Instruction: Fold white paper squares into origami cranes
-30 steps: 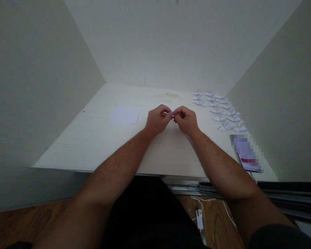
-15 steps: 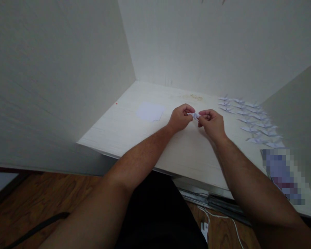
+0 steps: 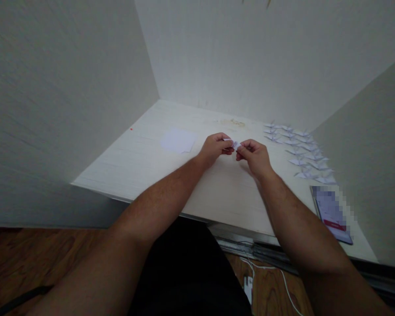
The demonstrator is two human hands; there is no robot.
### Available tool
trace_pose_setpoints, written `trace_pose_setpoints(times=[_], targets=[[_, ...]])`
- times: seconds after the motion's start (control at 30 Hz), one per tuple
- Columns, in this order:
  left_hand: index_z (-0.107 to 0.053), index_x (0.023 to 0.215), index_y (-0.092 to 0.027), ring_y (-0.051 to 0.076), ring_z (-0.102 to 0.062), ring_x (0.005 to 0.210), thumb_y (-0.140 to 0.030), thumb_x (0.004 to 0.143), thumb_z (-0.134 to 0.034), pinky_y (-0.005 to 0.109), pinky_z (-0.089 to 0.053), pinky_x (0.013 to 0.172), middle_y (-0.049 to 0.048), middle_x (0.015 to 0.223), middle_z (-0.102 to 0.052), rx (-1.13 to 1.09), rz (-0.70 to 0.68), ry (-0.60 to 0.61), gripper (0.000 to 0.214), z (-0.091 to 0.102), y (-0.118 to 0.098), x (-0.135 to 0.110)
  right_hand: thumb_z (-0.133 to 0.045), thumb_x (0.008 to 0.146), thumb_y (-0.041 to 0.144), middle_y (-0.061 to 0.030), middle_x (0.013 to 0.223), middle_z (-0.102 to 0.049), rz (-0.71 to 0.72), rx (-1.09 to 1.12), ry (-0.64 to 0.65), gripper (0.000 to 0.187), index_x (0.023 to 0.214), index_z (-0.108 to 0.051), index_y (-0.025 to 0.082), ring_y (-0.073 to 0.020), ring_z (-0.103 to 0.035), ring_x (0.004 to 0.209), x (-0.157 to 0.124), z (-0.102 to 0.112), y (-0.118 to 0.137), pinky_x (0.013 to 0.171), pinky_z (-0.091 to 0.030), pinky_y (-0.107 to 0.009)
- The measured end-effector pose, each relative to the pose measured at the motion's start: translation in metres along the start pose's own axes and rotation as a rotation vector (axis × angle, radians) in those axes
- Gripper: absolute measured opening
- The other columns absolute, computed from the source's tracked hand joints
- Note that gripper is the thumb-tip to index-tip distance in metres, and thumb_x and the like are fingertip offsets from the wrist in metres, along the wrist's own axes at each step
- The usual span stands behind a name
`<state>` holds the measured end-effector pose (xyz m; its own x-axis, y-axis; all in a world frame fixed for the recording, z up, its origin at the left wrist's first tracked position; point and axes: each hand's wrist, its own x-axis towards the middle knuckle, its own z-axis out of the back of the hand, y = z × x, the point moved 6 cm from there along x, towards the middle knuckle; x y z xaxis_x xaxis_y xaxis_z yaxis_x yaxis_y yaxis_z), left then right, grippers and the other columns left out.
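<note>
Between my two hands, above the middle of the white desk, is a small piece of folded white paper (image 3: 236,144). The fingers of my left hand (image 3: 216,148) pinch its left end, and the thumb and fingers of my right hand (image 3: 255,156) pinch its right end. Fingertips cover much of the paper, so its exact folds are hard to make out. To the left lie white paper sheets (image 3: 177,140) in a loose stack. Rows of several folded paper cranes (image 3: 296,151) stand on the right side of the desk.
A tablet or phone (image 3: 331,215), partly pixelated, lies at the desk's right front. Walls enclose the desk (image 3: 145,166) at the left, back and right. A white cable (image 3: 288,289) and power strip (image 3: 248,287) rest on the wooden floor below.
The view has shifted, so the desk and its contents appear further left. My fingers have changed their grip on the folded paper, the left thumb now lying over it.
</note>
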<state>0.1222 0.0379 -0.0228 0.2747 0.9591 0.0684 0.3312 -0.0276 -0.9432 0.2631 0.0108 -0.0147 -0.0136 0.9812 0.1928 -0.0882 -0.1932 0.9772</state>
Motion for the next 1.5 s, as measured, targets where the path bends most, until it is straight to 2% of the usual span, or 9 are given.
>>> trace_pose_setpoints(times=[0.23,0.37,0.63,0.8,0.97,1.07,1.2,1.3,1.5], targets=[[-0.057,0.068,-0.014,0.013,-0.062,0.061,-0.022,0.073,-0.067,0.029,-0.051,0.065,0.0038,0.067,-0.064,-0.229,0.107,0.228,0.014,-0.012,-0.003,-0.005,-0.082,0.064,0.044,0.0024,0.061,-0.064,-0.101,0.271,0.231,0.035,0.073,-0.059,0.019,-0.0107,-0.059,0.052,-0.004,-0.008,0.0,0.054,-0.049,-0.025],[-0.058,0.067,-0.015,0.014,-0.061,0.063,-0.026,0.075,-0.067,0.033,-0.053,0.068,0.0048,0.069,-0.063,-0.197,0.101,0.229,0.016,-0.013,-0.005,-0.007,-0.083,0.061,0.047,0.003,0.063,-0.064,-0.109,0.263,0.24,0.039,0.073,-0.057,0.02,-0.0108,-0.059,0.053,-0.005,-0.007,0.001,0.055,-0.049,-0.026],[-0.059,0.069,-0.016,0.012,-0.061,0.065,-0.024,0.072,-0.069,0.027,-0.051,0.064,0.0042,0.073,-0.065,-0.242,0.16,0.176,0.013,-0.005,-0.003,-0.003,-0.084,0.06,0.042,0.0025,0.065,-0.066,-0.093,0.212,0.184,0.035,0.077,-0.064,0.019,-0.0105,-0.06,0.052,-0.001,-0.002,-0.003,0.055,-0.05,-0.025],[-0.062,0.069,-0.014,0.013,-0.061,0.062,-0.027,0.073,-0.07,0.028,-0.051,0.063,0.0054,0.071,-0.065,-0.24,0.19,0.27,0.015,-0.01,-0.004,-0.005,-0.083,0.064,0.039,0.0013,0.065,-0.067,-0.041,0.191,0.27,0.029,0.074,-0.066,0.018,-0.0118,-0.063,0.057,-0.002,-0.003,0.0,0.061,-0.052,-0.028],[-0.062,0.069,-0.015,0.012,-0.06,0.059,-0.025,0.073,-0.073,0.026,-0.05,0.059,0.0045,0.07,-0.065,-0.195,0.216,0.173,0.016,-0.003,0.0,0.0,-0.085,0.058,0.039,0.0029,0.067,-0.068,-0.084,0.178,0.191,0.04,0.085,-0.063,0.02,-0.0137,-0.065,0.059,0.001,-0.002,-0.005,0.061,-0.055,-0.031],[-0.061,0.067,-0.014,0.008,-0.057,0.056,-0.02,0.07,-0.076,0.021,-0.048,0.055,0.0028,0.066,-0.061,-0.165,0.241,0.075,0.017,0.005,0.006,0.004,-0.085,0.055,0.032,0.003,0.077,-0.067,0.013,0.096,0.095,0.044,0.092,-0.063,0.022,-0.0124,-0.064,0.065,0.004,0.0,-0.001,0.062,-0.054,-0.028],[-0.061,0.068,-0.014,0.008,-0.055,0.054,-0.023,0.069,-0.078,0.021,-0.046,0.052,0.0024,0.064,-0.06,-0.075,0.245,0.058,0.02,0.005,0.01,0.004,-0.077,0.066,0.03,-0.0014,0.088,-0.068,0.177,-0.12,-0.005,0.023,0.085,-0.068,0.022,-0.0127,-0.062,0.074,0.002,0.003,0.008,0.065,-0.052,-0.027],[-0.065,0.082,-0.016,0.01,-0.059,0.058,-0.031,0.069,-0.078,0.022,-0.047,0.053,0.0023,0.07,-0.063,0.082,0.134,0.012,0.022,0.006,0.005,0.005,-0.073,0.071,0.032,-0.0016,0.079,-0.067,0.201,-0.212,-0.059,0.014,0.078,-0.069,0.021,-0.0129,-0.06,0.07,0.001,0.006,0.01,0.064,-0.049,-0.027],[-0.069,0.104,-0.02,0.013,-0.062,0.082,-0.03,0.065,-0.081,0.02,-0.047,0.06,0.0075,0.107,-0.065,0.421,-0.345,0.074,0.042,-0.006,-0.025,-0.001,-0.07,0.073,0.032,0.0004,0.068,-0.064,0.194,-0.26,-0.134,0.013,0.075,-0.067,0.02,-0.0118,-0.055,0.061,0.002,0.009,0.01,0.059,-0.045,-0.026]])
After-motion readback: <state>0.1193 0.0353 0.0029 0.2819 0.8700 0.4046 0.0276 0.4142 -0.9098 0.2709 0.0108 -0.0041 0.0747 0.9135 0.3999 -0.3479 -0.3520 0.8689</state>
